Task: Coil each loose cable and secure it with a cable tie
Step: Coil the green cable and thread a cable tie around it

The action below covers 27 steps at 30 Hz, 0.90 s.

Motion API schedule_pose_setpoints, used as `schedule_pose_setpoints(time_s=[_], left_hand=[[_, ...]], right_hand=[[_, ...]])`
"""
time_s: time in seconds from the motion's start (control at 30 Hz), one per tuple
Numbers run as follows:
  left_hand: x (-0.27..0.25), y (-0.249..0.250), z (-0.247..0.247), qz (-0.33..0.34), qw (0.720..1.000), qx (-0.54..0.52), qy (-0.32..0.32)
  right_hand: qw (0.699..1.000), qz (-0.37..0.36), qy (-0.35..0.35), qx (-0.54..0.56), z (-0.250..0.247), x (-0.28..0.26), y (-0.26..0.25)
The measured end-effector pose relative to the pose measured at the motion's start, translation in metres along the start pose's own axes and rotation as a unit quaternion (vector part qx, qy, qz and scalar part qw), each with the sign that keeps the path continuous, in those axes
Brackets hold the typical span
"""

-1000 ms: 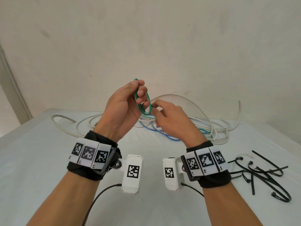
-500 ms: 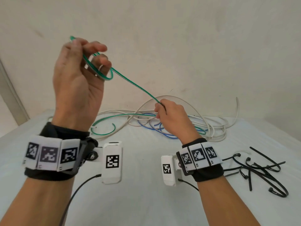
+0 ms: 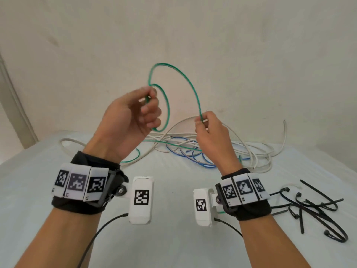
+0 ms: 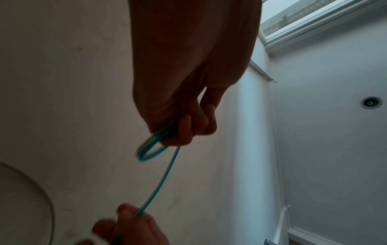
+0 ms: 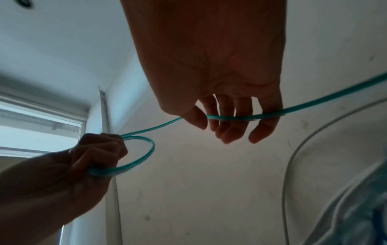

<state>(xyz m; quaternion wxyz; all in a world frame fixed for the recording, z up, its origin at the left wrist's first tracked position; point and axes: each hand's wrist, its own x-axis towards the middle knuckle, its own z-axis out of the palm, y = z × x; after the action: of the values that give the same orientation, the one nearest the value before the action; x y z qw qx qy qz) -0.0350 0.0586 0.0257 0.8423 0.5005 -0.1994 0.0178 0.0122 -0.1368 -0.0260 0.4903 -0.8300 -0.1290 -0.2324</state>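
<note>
The left hand (image 3: 133, 115) grips the coiled loops of thin green cable (image 3: 190, 88); the right hand (image 3: 209, 130) pinches its arc just alongside, lower.

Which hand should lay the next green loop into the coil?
Right. The right hand pinches the free run of the green cable, while the left hand grips the finished loops and probably should just hold.

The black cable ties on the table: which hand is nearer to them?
Right. The right hand is raised, pinching the green cable, on the same side as the black cable ties. The left hand grips the coil, farther away.
</note>
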Motion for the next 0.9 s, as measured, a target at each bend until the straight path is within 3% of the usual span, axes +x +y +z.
schedule_pose_setpoints(time_s=[0.07, 0.17, 0.23, 0.33, 0.4, 0.5, 0.6, 0.73, 0.9], left_hand=[[-0.001, -0.006, 0.004, -0.070, 0.996, 0.054, -0.029], [-0.002, -0.016, 0.012, -0.119, 0.985, 0.113, -0.056], [-0.002, -0.017, 0.014, -0.141, 0.979, 0.132, -0.072], [-0.002, -0.017, 0.014, -0.185, 0.972, 0.131, -0.065], [-0.001, -0.019, 0.014, -0.205, 0.971, 0.119, -0.042], [0.001, -0.024, 0.014, -0.214, 0.971, 0.103, -0.012], [0.001, -0.026, 0.014, -0.219, 0.971, 0.092, -0.005], [0.003, -0.025, 0.017, -0.226, 0.974, 0.021, -0.001], [0.002, -0.022, 0.019, -0.233, 0.969, -0.086, -0.016]], right_hand=[[0.999, -0.006, -0.014, 0.043, -0.003, 0.000, -0.008], [0.990, -0.032, 0.003, 0.134, -0.006, 0.000, -0.025], [0.994, -0.049, 0.048, 0.090, -0.008, 0.000, -0.028], [0.983, -0.111, 0.105, -0.098, -0.013, 0.000, -0.022], [0.965, -0.182, 0.084, -0.169, -0.015, -0.003, -0.022], [0.957, -0.268, 0.015, -0.110, -0.014, 0.001, -0.018], [0.961, -0.259, -0.013, -0.094, -0.013, 0.001, -0.016], [0.953, -0.286, 0.042, -0.093, -0.008, -0.003, -0.020], [0.960, -0.253, 0.116, -0.036, -0.007, 0.001, -0.019]])
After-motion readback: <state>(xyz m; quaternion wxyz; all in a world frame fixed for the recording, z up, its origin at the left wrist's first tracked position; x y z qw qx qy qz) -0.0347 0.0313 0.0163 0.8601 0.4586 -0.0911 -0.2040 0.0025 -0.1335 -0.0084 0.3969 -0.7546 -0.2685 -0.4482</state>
